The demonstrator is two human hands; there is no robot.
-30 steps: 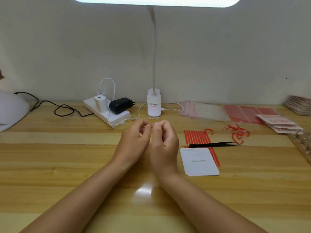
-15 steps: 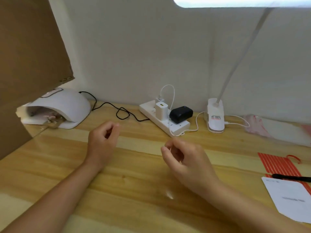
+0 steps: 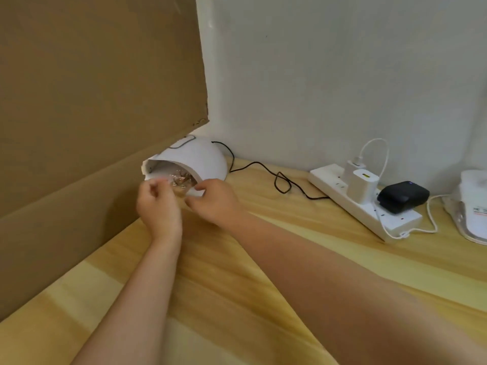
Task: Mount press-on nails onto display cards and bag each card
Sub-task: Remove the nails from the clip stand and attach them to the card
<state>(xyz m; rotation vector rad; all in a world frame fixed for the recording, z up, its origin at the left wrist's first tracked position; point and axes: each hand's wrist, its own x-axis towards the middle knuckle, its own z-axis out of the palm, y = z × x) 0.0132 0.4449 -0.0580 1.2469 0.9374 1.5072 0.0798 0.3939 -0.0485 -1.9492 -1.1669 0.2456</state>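
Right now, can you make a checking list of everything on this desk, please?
Surface: wooden desk, pale and darker stripes.
Job's things: small shiny pieces in the white nail lamp; too blurred to name.
Clutter: power strip with white charger and black adapter; lamp base.
Hands: left hand and right hand at the lamp's mouth; grip unclear.
Cables: black cable; white cable.
Surroundings: cardboard panel, white wall.

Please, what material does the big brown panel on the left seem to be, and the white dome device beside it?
Brown panel: probably corrugated cardboard, matte; its lower corner edge looks ragged and torn. White dome device: likely moulded plastic, smooth with a faint sheen and a rounded, seamless shell.
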